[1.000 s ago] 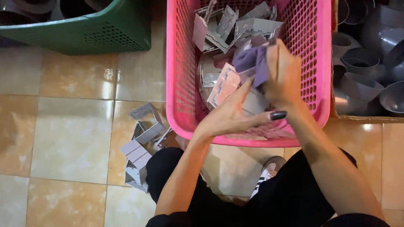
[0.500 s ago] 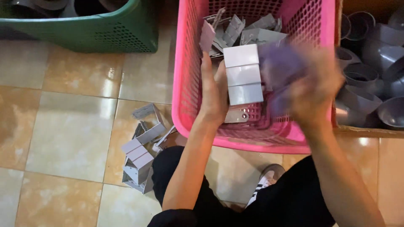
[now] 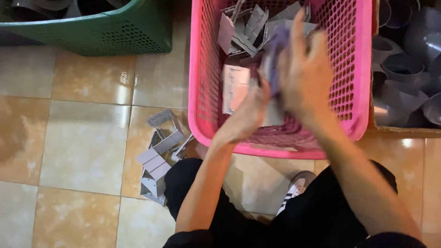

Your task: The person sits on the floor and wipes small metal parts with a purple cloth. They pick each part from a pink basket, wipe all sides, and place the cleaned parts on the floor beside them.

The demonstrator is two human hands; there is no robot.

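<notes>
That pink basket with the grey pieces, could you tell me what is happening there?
A person seated on the tiled floor has both hands inside the pink basket. The left hand and right hand work a grey plastic piece among other flat grey pieces. More grey pieces lie beside their knee.

Both bare forearms reach forward from the near edge, converging toward the far middle. The left hand (image 3: 250, 108) is curled, fingers bent inward and closed in a grip. The right hand (image 3: 305, 76) is raised just beside it, fingers spread and motion-blurred.
</notes>
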